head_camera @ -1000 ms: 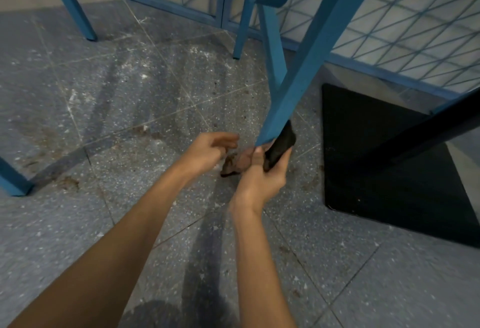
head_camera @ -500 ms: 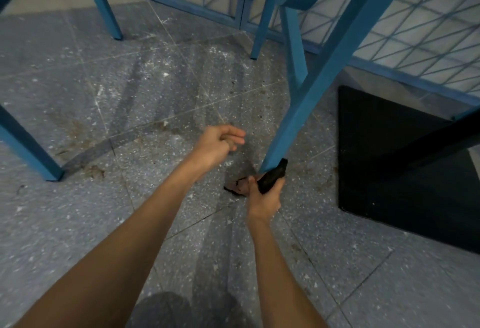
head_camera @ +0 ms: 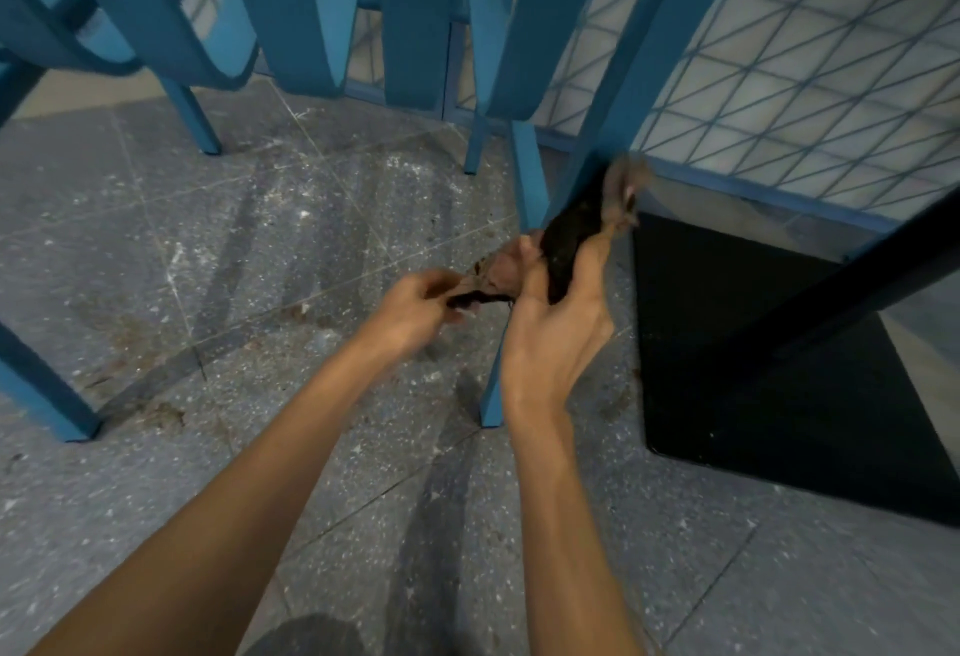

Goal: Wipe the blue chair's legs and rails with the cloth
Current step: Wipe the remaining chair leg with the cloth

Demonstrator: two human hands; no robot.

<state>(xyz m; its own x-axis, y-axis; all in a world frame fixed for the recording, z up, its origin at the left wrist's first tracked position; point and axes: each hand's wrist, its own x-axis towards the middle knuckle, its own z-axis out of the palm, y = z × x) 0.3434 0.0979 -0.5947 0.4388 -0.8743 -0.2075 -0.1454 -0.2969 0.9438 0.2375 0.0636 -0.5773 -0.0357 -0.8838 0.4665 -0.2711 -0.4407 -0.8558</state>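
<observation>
Right hand (head_camera: 558, 338), fingers curled round dark brown cloth (head_camera: 566, 239), wrapped about slanted blue painted chair leg (head_camera: 639, 68), midway up. Left hand (head_camera: 415, 309) pinches cloth's loose tail. Likely mid-wipe on one leg; rest of task seemingly pending.

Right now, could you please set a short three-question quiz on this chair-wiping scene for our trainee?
1. True or false: the cloth lies loose on the floor.
2. The right hand grips the cloth against which thing? A) the blue chair leg B) the black mat C) the mesh fence
3. Which hand pinches the cloth's trailing end?
Key: 1 false, both hands hold it; 2 A; 3 the left hand.
</observation>
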